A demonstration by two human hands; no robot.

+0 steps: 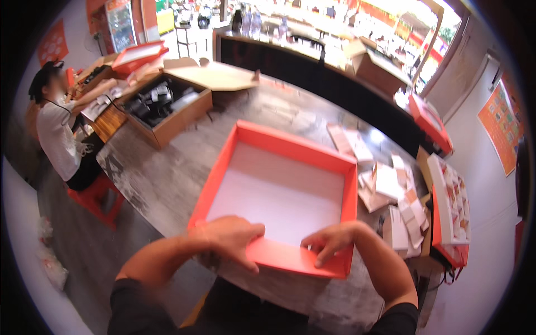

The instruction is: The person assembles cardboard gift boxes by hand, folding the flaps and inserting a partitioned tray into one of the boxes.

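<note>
While both hands, left (230,237) and right (330,241), press open-fingered, the square red cardboard tray (279,190) shows smooth white lining.

The near wall of the red box (290,258) was partly covered by both hands: the left hand (229,234) hid its near-left corner, and the right hand (332,241) hid a stretch toward the right — the fingers (319,259) of that hand lay over the wall's top edge. Both upper arms ran out of the picture at the lower edge. The dark things inside the open cardboard carton (167,109) were too small and blurred to tell apart. The seated person (56,131) at the far left was blurred, and what their hands touched could not be made out. The bright far counter (312,22) was washed out by glare — its contents were unreadable.
</note>
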